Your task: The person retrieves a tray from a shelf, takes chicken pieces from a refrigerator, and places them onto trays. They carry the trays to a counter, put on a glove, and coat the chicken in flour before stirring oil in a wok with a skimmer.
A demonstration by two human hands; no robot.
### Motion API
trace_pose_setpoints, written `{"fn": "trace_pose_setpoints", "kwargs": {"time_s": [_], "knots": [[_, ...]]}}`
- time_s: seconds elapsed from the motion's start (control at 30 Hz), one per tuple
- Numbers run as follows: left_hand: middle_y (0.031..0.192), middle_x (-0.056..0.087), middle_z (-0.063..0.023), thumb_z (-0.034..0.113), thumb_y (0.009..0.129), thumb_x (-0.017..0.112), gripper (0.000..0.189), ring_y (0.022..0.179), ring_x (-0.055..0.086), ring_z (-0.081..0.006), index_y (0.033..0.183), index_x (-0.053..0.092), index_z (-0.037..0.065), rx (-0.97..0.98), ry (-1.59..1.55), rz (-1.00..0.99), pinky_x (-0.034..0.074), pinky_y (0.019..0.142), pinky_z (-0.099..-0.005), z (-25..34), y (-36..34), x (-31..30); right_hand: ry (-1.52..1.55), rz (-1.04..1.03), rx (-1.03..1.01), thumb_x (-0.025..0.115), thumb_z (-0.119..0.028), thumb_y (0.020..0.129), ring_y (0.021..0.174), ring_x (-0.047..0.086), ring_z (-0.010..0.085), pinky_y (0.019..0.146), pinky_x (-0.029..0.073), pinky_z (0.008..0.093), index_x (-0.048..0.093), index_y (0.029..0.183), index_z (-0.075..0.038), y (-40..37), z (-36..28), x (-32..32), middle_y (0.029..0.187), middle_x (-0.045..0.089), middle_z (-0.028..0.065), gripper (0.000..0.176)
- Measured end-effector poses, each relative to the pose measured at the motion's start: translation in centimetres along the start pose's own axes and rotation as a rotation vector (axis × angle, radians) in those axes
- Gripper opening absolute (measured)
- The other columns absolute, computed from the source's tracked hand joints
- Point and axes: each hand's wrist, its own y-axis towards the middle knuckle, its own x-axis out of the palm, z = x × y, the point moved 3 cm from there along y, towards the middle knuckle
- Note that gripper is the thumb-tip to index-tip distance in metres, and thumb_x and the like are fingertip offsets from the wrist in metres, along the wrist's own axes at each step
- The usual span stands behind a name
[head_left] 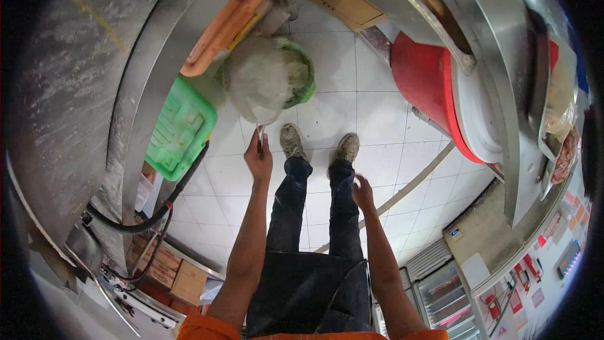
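My left hand (258, 158) is closed around the thin pale handle of a round whitish sieve (255, 79), whose body is smeared by motion. Behind the sieve, and partly covered by it, a green tub (306, 72) with whitish contents stands on the floor. My right hand (362, 192) hangs beside my right knee, well away from the tub. Its fingers are loosely curled with a gap between them, and nothing shows in its grasp.
A green plastic crate (182, 127) and an orange tray (223, 22) sit under the dusty steel worktop (82, 56) at left. To the right, a red tub (423, 79) stands below another steel counter (513, 145). A black hose (138, 226) curves at lower left. Tiled floor (390, 113) surrounds my shoes.
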Motion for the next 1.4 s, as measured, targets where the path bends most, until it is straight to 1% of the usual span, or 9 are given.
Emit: {"fn": "trace_pose_setpoints", "kwargs": {"time_s": [0.03, 0.1, 0.27, 0.53, 0.67, 0.83, 1.1, 1.3, 1.4], "knots": [[0.065, 0.056, 0.0023, 0.033, 0.094, 0.052, 0.037, 0.051, 0.047, -0.0074, 0.111, 0.060, 0.002, 0.008, -0.005, -0.003, 0.041, 0.048, -0.0213, 1.3, 0.6, -0.7, -0.007, 0.048, -0.023, 0.055, -0.011, 0.084, 0.106, 0.055, 0.0354, 0.090, 0.044, 0.0395, 0.056, 0.113, -0.008, -2.4, 3.5, -0.3, 0.109, 0.060, 0.0181, 0.030], [0.056, 0.049, 0.0015, 0.029, 0.096, 0.046, 0.034, 0.044, 0.039, -0.0026, 0.111, 0.062, 0.003, -0.628, -0.408, -0.401, 0.030, 0.041, -0.0186, 3.5, 0.9, -1.4, -0.071, 0.105, -0.012, 0.056, -0.013, 0.084, 0.096, 0.061, 0.0342, 0.082, 0.049, 0.0394, 0.057, 0.111, -0.007, -6.7, 7.3, -1.0, 0.100, 0.063, 0.0164, 0.028], [0.050, 0.041, 0.0049, 0.043, 0.094, 0.047, 0.041, 0.037, 0.035, -0.0033, 0.070, 0.050, 0.010, -0.619, -0.367, -0.468, 0.026, 0.033, -0.0199, -1.3, 2.0, 3.5, 0.168, -0.062, 0.483, 0.054, -0.015, 0.087, 0.076, 0.067, 0.0215, 0.065, 0.054, 0.0319, 0.059, 0.108, -0.007, -13.3, 9.5, -1.6, 0.094, 0.065, 0.0124, 0.023], [0.042, 0.032, 0.0036, 0.052, 0.089, 0.051, 0.052, 0.037, 0.037, -0.0085, 0.055, 0.044, 0.013, -1.051, -0.496, -0.489, 0.029, 0.037, -0.0255, -3.1, 1.6, 8.1, 0.600, -0.010, 0.561, 0.051, -0.018, 0.092, 0.070, 0.064, 0.0155, 0.055, 0.049, 0.0255, 0.054, 0.116, -0.006, -19.9, 11.4, -0.7, 0.101, 0.062, 0.0073, 0.026], [0.043, 0.038, -0.0053, 0.039, 0.092, 0.051, 0.056, 0.040, 0.034, -0.0151, 0.050, 0.044, 0.003, -0.541, -0.054, -0.276, 0.027, 0.043, -0.0366, -3.5, 0.4, 5.9, 0.603, -0.016, 0.525, 0.050, -0.019, 0.093, 0.072, 0.063, 0.0149, 0.055, 0.049, 0.0256, 0.055, 0.114, -0.007, -22.8, 11.1, -2.5, 0.098, 0.062, 0.0064, 0.024], [0.064, 0.057, -0.0195, 0.037, 0.093, 0.046, 0.044, 0.057, 0.056, -0.0295, 0.081, 0.059, -0.003, -0.083, 0.228, -0.590, 0.041, 0.055, -0.0401, 11.9, -3.7, -8.4, 0.371, 0.051, 0.336, 0.051, -0.021, 0.092, 0.072, 0.062, 0.0153, 0.058, 0.050, 0.0275, 0.060, 0.108, -0.008, -28.9, 8.8, -5.4, 0.092, 0.064, 0.0082, 0.023], [0.053, 0.037, 0.0066, 0.028, 0.095, 0.048, 0.031, 0.045, 0.036, -0.0033, 0.068, 0.047, 0.013, -0.692, -0.596, -0.688, 0.028, 0.039, -0.0199, 44.4, 2.1, -31.3, 0.858, 0.105, 0.574, 0.050, -0.016, 0.090, 0.064, 0.061, 0.0161, 0.051, 0.052, 0.0284, 0.054, 0.111, -0.003, -37.4, 3.6, -9.7, 0.090, 0.063, 0.0109, 0.025], [0.057, 0.038, 0.0049, 0.025, 0.092, 0.047, 0.012, 0.041, 0.033, -0.0050, 0.088, 0.050, 0.014, -0.519, -0.533, -0.261, 0.022, 0.032, -0.0205, 47.1, 15.7, -35.7, 0.528, 0.118, 0.546, 0.051, -0.026, 0.085, 0.065, 0.065, 0.0196, 0.058, 0.053, 0.0332, 0.063, 0.106, -0.008, -38.2, 7.0, -5.4, 0.083, 0.067, 0.0098, 0.030], [0.083, 0.055, -0.0057, 0.025, 0.092, 0.050, 0.029, 0.067, 0.053, -0.0153, 0.109, 0.052, 0.002, -0.136, 0.016, -0.248, 0.045, 0.054, -0.0280, 40.2, 22.3, -32.5, 0.691, 0.214, 0.587, 0.051, -0.022, 0.085, 0.067, 0.065, 0.0198, 0.057, 0.054, 0.0324, 0.061, 0.110, -0.005, -39.4, 2.6, -9.0, 0.088, 0.066, 0.0105, 0.032]]}}
